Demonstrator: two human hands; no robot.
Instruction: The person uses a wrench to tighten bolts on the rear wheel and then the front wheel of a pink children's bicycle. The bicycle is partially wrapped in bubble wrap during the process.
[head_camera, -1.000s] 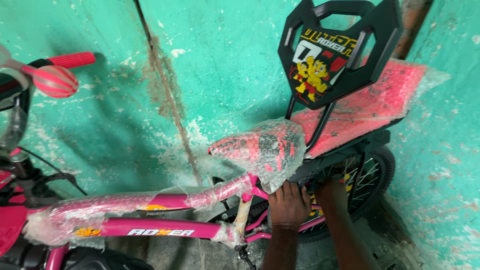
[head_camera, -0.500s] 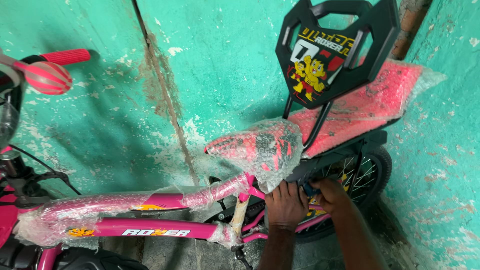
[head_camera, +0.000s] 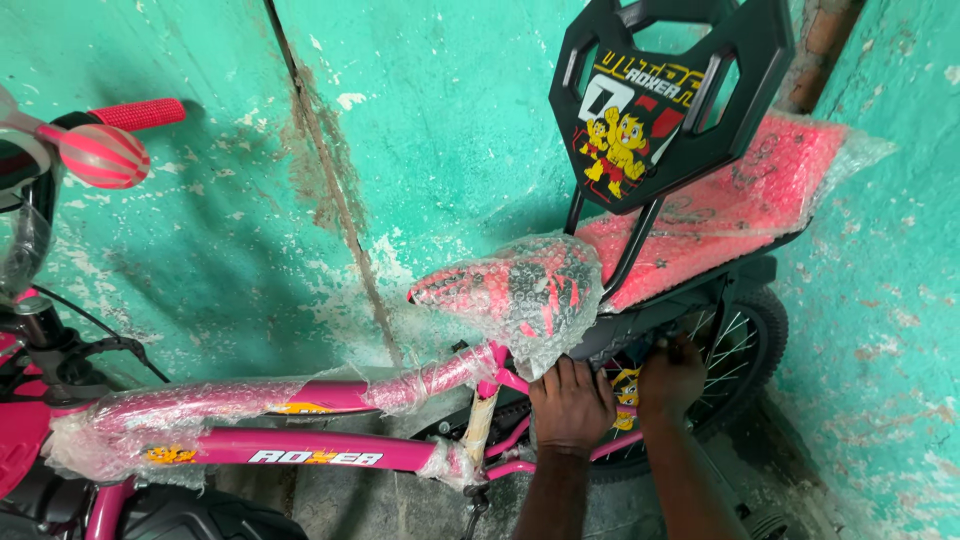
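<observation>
Pink kids' bike is leaning against the green wall, saddle still in bubble wrap. Left hand is clamped on the frame just under the saddle; right hand is in by the rear wheel, can't tell if it's gripping anything. My worry: fingers so near the spokes get pinched if that wheel turns, or the slippery wrap lets the bike slide.

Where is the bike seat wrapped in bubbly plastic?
In the head view, the pink-and-black bubble-wrapped saddle sits centre, just above the left hand, in front of the black plastic backrest.
</observation>
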